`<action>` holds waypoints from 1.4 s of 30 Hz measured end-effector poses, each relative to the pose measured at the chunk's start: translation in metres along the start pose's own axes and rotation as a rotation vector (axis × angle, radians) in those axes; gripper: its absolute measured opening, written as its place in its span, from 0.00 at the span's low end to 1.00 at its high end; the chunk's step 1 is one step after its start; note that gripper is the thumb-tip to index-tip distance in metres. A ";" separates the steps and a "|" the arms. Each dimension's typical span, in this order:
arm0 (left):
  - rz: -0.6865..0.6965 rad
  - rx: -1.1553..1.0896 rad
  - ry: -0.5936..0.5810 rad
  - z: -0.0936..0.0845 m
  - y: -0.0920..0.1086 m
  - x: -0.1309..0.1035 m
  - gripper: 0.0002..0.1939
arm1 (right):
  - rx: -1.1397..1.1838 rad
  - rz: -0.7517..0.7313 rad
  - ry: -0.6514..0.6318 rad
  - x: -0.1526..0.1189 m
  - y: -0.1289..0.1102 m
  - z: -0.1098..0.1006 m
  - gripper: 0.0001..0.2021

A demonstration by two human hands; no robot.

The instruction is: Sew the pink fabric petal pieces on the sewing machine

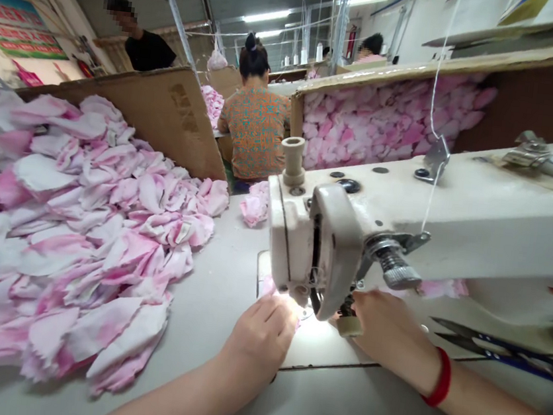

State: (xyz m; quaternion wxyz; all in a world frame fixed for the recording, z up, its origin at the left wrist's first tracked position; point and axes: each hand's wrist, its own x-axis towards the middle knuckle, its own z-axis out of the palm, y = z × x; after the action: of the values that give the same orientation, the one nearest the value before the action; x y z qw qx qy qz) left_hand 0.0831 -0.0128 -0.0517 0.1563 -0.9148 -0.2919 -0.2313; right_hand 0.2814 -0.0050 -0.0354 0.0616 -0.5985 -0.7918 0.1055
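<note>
A white sewing machine (495, 212) reaches in from the right, its lamp lighting the plate under the needle area. Beside the needle on the left, my left hand (265, 326) is closed on a pink fabric piece (268, 288), of which only small edges show. My right hand (380, 322) is to the right of the machine head, close behind the needle area. Its fingertips are hidden by the machine parts, so what they touch does not show. White thread (434, 99) runs down to the machine's tension knob (394, 264).
A large heap of pink and white fabric pieces (78, 231) covers the left of the table, against a cardboard panel (168, 105). Thread snips (495, 346) lie at right. A box of pink pieces (386, 117) stands behind the machine. Several people sit or stand beyond.
</note>
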 end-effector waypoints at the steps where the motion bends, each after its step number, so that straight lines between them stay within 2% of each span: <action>1: 0.007 0.015 0.004 0.000 0.001 -0.001 0.14 | -0.008 -0.001 0.006 0.000 0.000 0.001 0.11; 7: 0.047 0.067 -0.022 0.001 0.000 -0.004 0.13 | -0.053 -0.009 0.010 0.002 0.001 0.004 0.12; 12: 0.067 0.085 -0.008 0.004 -0.004 -0.004 0.13 | -0.099 -0.009 -0.013 0.005 -0.001 -0.002 0.11; 21: -0.034 -0.220 -0.008 -0.007 -0.018 0.000 0.12 | 0.030 -0.025 -0.015 -0.003 -0.002 -0.010 0.11; 27: -0.061 -0.143 -0.072 0.007 -0.014 -0.003 0.12 | 0.026 -0.038 -0.028 -0.001 0.000 -0.007 0.11; 35: 0.060 -0.049 -0.080 -0.006 -0.010 -0.002 0.13 | -0.007 -0.027 -0.002 -0.003 0.000 -0.002 0.10; 42: 0.025 -0.010 -0.062 0.001 -0.014 -0.003 0.12 | -0.046 -0.011 0.038 0.003 0.002 -0.003 0.11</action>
State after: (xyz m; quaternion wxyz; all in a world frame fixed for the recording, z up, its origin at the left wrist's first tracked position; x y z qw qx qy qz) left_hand 0.0732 -0.0030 -0.0519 0.1454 -0.9259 -0.2839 -0.2023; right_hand 0.2835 -0.0010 -0.0331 0.0634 -0.5971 -0.7961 0.0754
